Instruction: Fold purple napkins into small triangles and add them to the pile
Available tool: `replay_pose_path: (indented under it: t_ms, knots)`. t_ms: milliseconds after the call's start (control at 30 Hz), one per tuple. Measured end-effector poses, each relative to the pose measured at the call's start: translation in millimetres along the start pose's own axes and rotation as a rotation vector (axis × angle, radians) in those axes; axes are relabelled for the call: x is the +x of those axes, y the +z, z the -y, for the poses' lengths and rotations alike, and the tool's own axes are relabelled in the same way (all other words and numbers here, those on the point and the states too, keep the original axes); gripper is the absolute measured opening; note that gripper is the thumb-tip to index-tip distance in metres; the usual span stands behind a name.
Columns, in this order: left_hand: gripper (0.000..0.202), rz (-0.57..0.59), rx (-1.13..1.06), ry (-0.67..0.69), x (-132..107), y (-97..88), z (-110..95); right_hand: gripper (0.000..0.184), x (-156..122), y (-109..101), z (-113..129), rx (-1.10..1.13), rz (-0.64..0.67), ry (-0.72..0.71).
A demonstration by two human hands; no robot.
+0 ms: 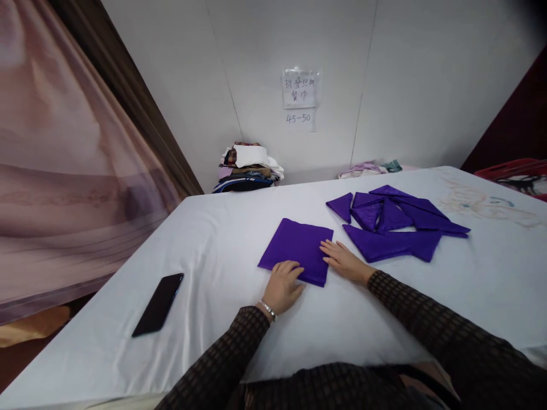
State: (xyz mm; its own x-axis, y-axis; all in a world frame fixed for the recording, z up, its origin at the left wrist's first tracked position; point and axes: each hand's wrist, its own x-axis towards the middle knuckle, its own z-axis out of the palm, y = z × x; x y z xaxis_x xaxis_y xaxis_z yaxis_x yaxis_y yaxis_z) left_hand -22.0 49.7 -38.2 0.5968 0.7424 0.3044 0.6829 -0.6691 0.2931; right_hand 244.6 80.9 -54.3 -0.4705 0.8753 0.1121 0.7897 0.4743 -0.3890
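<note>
A purple cloth folded into a square [298, 246] lies on the white-covered table [213, 239] in front of me. My left hand [282, 285] rests at its near edge, fingers curled down onto the fabric. My right hand [342, 259] lies flat at the cloth's right corner, fingers stretched out and touching it. Neither hand lifts anything. Just right of the square sits a heap of purple cloths [395, 219] folded into triangles.
A black phone [159, 303] lies on the table at the near left. A stack of folded fabrics [248, 168] stands against the back wall under a paper sign [299, 90]. A pink curtain [64, 171] hangs left; a red crate [517, 171] is far right.
</note>
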Motion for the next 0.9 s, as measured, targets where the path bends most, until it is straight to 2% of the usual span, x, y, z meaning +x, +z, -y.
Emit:
replay_pose_path:
  t_ms: [133, 333, 500, 633, 767, 900]
  knots:
    - [0.039, 0.106, 0.055, 0.02, 9, 8.7, -16, 0.046, -11, 7, 1, 0.055, 0.013, -0.044]
    - [0.025, 0.146, 0.202, -0.063, 25, 18.3, -16, 0.05, -14, 1, 9, 0.016, 0.089, -0.049]
    - [0.031, 0.023, -0.032, -0.087, 13, 5.4, -3, 0.053, -27, -6, 28, 0.002, 0.12, -0.131]
    - [0.035, -0.112, -0.267, -0.069, -10, -16.6, 16, 0.055, -32, 3, 42, -0.002, 0.087, -0.222]
    - [0.031, -0.203, -0.292, -0.114, -35, -34.9, 36, 0.047, -28, 16, 48, -0.024, 0.012, -0.229]
    - [0.03, -0.265, -0.339, -0.205, -57, -38.2, 59, 0.041, -21, 23, 45, -0.056, -0.041, -0.264]
